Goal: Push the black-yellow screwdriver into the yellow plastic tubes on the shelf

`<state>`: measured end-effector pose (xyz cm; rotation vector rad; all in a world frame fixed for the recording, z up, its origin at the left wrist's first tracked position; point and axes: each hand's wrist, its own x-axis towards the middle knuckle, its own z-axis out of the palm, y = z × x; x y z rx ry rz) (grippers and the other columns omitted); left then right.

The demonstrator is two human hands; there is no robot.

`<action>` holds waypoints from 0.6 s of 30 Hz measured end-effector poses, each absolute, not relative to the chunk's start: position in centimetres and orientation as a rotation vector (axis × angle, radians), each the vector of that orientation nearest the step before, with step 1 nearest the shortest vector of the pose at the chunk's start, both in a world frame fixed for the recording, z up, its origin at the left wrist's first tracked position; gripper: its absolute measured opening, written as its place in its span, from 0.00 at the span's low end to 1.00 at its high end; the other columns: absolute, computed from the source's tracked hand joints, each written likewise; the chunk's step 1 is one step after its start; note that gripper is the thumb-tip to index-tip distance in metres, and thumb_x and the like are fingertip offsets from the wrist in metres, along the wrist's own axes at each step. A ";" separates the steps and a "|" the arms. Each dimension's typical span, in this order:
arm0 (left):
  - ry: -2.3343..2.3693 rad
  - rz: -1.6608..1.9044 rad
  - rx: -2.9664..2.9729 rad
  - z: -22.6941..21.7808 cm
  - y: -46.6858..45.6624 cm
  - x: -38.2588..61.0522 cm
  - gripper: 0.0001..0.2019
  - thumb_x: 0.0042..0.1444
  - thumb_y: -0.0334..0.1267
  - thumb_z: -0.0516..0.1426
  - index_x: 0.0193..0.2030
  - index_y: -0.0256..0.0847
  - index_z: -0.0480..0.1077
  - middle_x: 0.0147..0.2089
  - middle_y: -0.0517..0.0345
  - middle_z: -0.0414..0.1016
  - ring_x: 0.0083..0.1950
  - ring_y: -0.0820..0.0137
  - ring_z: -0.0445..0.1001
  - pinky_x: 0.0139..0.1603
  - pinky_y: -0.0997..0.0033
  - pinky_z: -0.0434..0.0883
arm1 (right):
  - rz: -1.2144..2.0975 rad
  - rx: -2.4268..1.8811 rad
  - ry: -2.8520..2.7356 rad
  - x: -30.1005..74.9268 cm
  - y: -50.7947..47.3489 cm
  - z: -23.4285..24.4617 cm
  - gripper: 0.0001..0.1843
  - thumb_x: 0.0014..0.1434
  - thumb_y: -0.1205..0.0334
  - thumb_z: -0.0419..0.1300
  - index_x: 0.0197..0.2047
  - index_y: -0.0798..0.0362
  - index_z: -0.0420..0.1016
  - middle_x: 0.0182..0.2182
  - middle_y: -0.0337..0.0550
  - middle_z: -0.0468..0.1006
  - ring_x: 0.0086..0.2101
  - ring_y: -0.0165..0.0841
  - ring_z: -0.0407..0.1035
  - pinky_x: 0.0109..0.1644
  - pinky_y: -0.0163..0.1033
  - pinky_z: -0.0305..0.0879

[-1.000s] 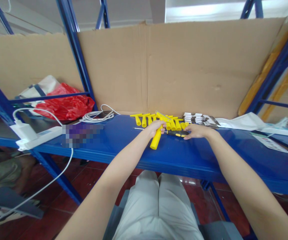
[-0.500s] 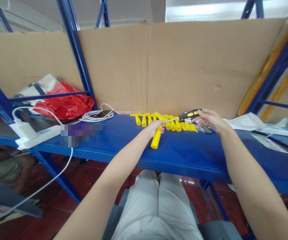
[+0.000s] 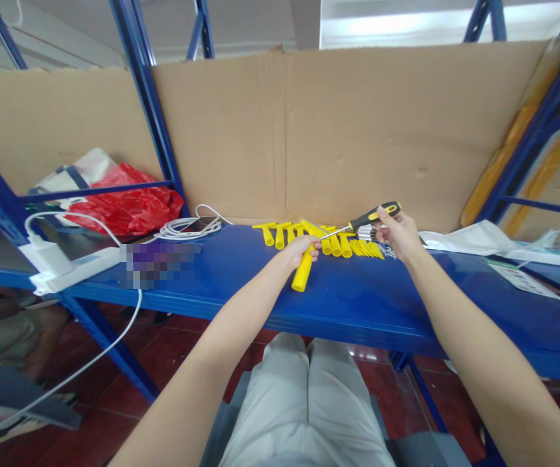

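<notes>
My left hand (image 3: 304,251) is closed around a yellow plastic scraper-like tool with a round handle (image 3: 301,277), held above the blue shelf top. In my right hand (image 3: 397,231) is a screwdriver (image 3: 373,216) with a black and yellow grip, gripped by the fingers. Its metal shaft slants down to the left, and the tip meets the yellow tool at my left hand; the exact contact is hidden by the fingers. Behind the hands lies a row of several similar yellow tools (image 3: 280,237). Small yellow flat pieces (image 3: 367,249) and little metal parts (image 3: 389,251) lie to their right.
A cardboard sheet (image 3: 357,130) stands along the back. On the left are a white power strip (image 3: 80,267), a coiled white cable (image 3: 187,228) and a red plastic bag (image 3: 126,200). White packaging (image 3: 474,239) lies at the right. Another person's leg shows at the lower left.
The screwdriver's handle has risen, so its shaft slants more steeply. My right hand has shifted left, its fingers now closed on the grip. My left hand stays nearly in place.
</notes>
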<state>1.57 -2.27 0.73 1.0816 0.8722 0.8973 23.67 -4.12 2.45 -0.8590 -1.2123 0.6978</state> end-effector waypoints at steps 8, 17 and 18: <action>0.923 0.902 1.080 0.5 -2.0 1.8 0.11 0.58 0.22 0.46 0.29 0.41 0.58 0.17 0.69 0.57 0.13 0.80 0.52 0.14 0.81 0.52 | 0.449 -0.816 -0.809 23.9 -4.7 4.0 0.19 0.57 0.46 0.61 0.29 0.47 0.58 0.13 0.25 0.55 0.11 0.25 0.51 0.13 0.32 0.48; 0.941 0.928 1.058 0.2 -1.7 1.6 0.10 0.57 0.22 0.48 0.30 0.41 0.58 0.17 0.70 0.56 0.13 0.81 0.52 0.14 0.82 0.53 | 0.295 -0.649 -0.494 24.4 -5.9 5.5 0.14 0.68 0.65 0.47 0.29 0.49 0.54 0.16 0.25 0.55 0.11 0.24 0.55 0.11 0.31 0.48; 0.947 0.925 1.052 0.1 -1.7 1.6 0.10 0.57 0.22 0.48 0.30 0.41 0.58 0.17 0.70 0.56 0.13 0.82 0.52 0.14 0.82 0.53 | 0.279 -0.643 -0.482 24.6 -5.9 5.5 0.14 0.69 0.65 0.46 0.29 0.48 0.53 0.16 0.25 0.55 0.11 0.25 0.55 0.11 0.32 0.48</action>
